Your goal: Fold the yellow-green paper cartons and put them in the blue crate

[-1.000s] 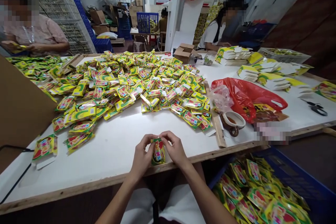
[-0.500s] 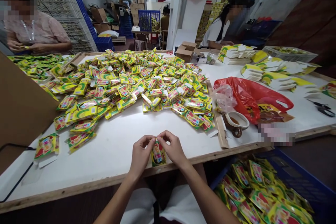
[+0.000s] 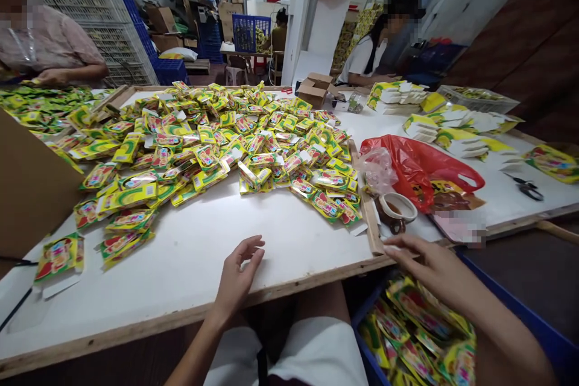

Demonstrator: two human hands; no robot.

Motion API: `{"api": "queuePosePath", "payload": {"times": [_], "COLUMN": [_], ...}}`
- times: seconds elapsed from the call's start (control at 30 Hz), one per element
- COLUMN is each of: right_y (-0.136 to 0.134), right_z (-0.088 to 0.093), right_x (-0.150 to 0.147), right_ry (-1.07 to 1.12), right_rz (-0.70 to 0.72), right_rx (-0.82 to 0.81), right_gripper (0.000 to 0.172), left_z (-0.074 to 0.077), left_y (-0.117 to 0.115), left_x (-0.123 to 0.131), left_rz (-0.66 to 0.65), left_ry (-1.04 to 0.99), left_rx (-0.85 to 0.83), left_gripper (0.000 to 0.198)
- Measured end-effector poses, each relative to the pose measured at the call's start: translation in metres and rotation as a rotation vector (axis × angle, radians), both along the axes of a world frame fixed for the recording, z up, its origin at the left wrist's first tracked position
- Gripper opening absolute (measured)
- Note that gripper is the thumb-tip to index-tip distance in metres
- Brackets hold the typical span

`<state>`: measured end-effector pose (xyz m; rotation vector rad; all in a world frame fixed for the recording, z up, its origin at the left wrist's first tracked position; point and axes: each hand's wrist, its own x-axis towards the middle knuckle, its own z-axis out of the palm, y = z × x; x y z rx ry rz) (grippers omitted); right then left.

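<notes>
Just above the near edge of the white table (image 3: 217, 232), my left hand (image 3: 239, 268) is open, its fingers loosely curved and nothing between them. My right hand (image 3: 418, 256) reaches out to the right, past the table edge, with its fingers extended and apart; no packet shows in it. Below it stands a blue crate (image 3: 511, 289) filled with small yellow-green printed packets (image 3: 414, 332), partly hidden by my right forearm. A large heap of matching small packets (image 3: 226, 139) spreads over the table beyond my hands.
A wooden strip (image 3: 370, 223) borders the heap on the right. Beyond it are a mug (image 3: 398, 210) of brown liquid, a red plastic bag (image 3: 420, 163), scissors (image 3: 525, 187) and stacked flat cartons (image 3: 400, 95). A cardboard box (image 3: 36, 193) stands at left. Other people sit across the table.
Both hands were pinching one small packet at the table edge. They have separated, my right hand swinging right over the crate; that packet is no longer between them. The view shifted slightly right.
</notes>
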<state>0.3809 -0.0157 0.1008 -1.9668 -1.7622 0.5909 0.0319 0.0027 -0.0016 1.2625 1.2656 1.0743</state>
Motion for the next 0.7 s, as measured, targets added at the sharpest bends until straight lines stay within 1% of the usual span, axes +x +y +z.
{"api": "queuePosePath", "payload": {"times": [0.03,0.07,0.13,0.2,0.27,0.33,0.43,0.53,0.63,0.7], "right_y": [0.010,0.023,0.055,0.085,0.101,0.101,0.084,0.063,0.048,0.041], "right_z": [-0.004,-0.013,-0.041,-0.071,-0.095,-0.109,-0.115,-0.113,-0.109,-0.107], "right_x": [0.003,0.000,-0.020,-0.047,-0.071,-0.086,-0.098,-0.110,-0.129,-0.143], "right_ry": [-0.034,-0.047,-0.060,-0.158,-0.285,-0.369,-0.354,-0.229,-0.049,0.173], "right_rz": [-0.031,-0.052,-0.050,-0.036,-0.062,-0.102,-0.130,-0.112,-0.086,-0.079], "right_rx": [0.050,0.114,0.236,0.288,0.300,0.311,0.376,0.482,0.545,0.514], "right_gripper": [0.029,0.030,0.032,0.038,0.047,0.053,0.054,0.047,0.033,0.030], "left_z": [0.000,0.000,0.000,0.000,-0.001,-0.002,-0.004,-0.005,-0.005,-0.004], "left_y": [0.001,0.001,0.001,0.000,-0.001,-0.002,0.000,0.002,0.002,0.001], "left_x": [0.002,0.003,0.003,0.001,-0.002,-0.003,0.001,0.009,0.020,0.029], "left_rz": [-0.019,-0.030,-0.026,-0.003,0.020,0.044,0.084,0.095,0.073,0.051], "left_ry": [0.020,0.039,0.071,0.090,0.091,0.084,0.100,0.096,0.052,0.008], "left_rx": [0.004,0.007,0.007,0.003,-0.001,-0.002,0.021,0.064,0.099,0.111], "left_gripper": [0.031,0.030,0.029,0.029,0.029,0.029,0.029,0.032,0.033,0.034]}}
